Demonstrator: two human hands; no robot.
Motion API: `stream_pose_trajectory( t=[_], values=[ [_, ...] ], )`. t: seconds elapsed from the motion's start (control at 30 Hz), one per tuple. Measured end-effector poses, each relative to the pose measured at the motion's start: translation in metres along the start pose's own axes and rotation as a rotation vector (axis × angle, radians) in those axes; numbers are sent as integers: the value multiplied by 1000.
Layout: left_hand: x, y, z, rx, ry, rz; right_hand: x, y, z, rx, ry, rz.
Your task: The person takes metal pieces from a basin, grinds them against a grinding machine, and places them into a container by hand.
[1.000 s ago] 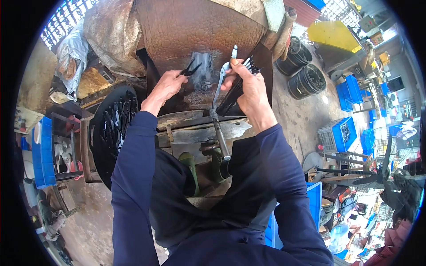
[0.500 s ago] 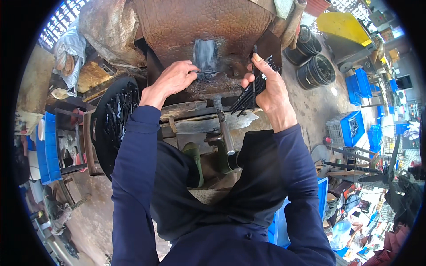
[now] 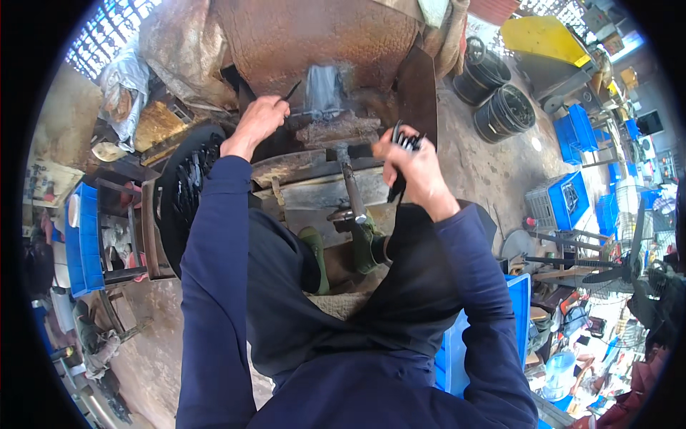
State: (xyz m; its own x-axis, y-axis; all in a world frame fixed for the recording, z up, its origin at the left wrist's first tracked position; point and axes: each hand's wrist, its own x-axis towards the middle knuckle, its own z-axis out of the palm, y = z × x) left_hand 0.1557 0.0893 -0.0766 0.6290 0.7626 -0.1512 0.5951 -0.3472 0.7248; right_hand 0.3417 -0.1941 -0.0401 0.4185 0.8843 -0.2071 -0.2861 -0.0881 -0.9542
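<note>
My left hand (image 3: pixel 259 123) pinches a slender dark metal piece (image 3: pixel 292 91), whose pointed end sticks up past the fingers. Just right of it, a pale grey vertical strip (image 3: pixel 324 89), blurred like a turning wheel or running water, shows in an opening of the rusty brown housing (image 3: pixel 321 39). My right hand (image 3: pixel 420 168) is closed around a bundle of thin black metal pieces (image 3: pixel 409 141), their ends poking out above and below the fist. Between the hands lies a crusted, rough ledge (image 3: pixel 337 131) below the strip.
A round black tub (image 3: pixel 170 222) at my left holds many similar dark pieces. A metal bar (image 3: pixel 351 187) points toward my knees. Dark buckets (image 3: pixel 504 113) stand on the floor to the right, with blue crates (image 3: pixel 568 199) and a fan (image 3: pixel 625 268) beyond.
My left hand has drawn back up and left from the pale strip, lifting the dark piece. My right hand has come lower and inward, turning the bundle. The view has shifted slightly.
</note>
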Motion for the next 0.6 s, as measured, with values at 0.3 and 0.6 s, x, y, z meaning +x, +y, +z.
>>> stream_pose_trajectory(
  t=[0.3, 0.6],
  values=[
    [-17, 2, 0, -119, 11, -184, -46, 35, 15, -835, -300, -600],
    [-10, 9, -1, -180, 266, -129, -20, 23, 42, -660, -161, -610]
  ],
)
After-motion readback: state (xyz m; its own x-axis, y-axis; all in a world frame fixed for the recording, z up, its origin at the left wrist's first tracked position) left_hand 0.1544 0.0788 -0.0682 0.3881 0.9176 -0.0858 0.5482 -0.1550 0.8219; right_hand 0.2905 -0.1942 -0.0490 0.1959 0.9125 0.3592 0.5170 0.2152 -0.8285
